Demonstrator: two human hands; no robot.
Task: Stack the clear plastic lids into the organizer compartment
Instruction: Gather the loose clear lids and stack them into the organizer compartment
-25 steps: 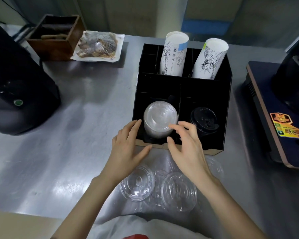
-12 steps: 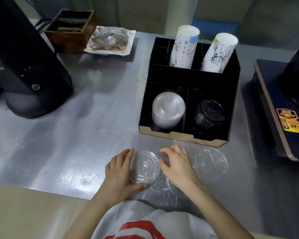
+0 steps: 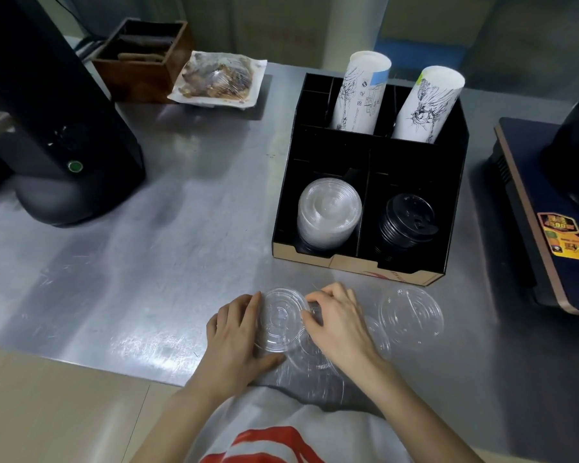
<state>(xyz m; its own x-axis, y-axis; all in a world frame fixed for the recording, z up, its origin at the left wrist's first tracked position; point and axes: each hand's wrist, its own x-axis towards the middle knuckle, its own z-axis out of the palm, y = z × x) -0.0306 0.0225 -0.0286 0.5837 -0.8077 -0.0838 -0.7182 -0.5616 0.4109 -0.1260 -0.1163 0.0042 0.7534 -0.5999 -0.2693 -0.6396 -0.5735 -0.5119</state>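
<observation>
A black organizer (image 3: 448,208) stands on the steel counter. Its front left compartment holds a leaning stack of clear lids (image 3: 328,212). Several loose clear lids lie on the counter in front of it. My left hand (image 3: 234,339) and my right hand (image 3: 341,325) both grip one clear lid (image 3: 279,324) from its two sides, just above other lids (image 3: 311,359) that overlap beneath it. One more clear lid (image 3: 411,315) lies apart on the right.
Black lids (image 3: 408,222) fill the front right compartment, and two sleeves of paper cups (image 3: 361,91) stand in the back. A black machine (image 3: 54,128) is at the left, a wooden box (image 3: 144,58) and wrapped food (image 3: 218,78) behind, a dark appliance (image 3: 549,208) at the right.
Both hands drew back from the clear stack in the organizer to the loose lids at the counter's near edge and closed on one lid. The view shifted down and back.
</observation>
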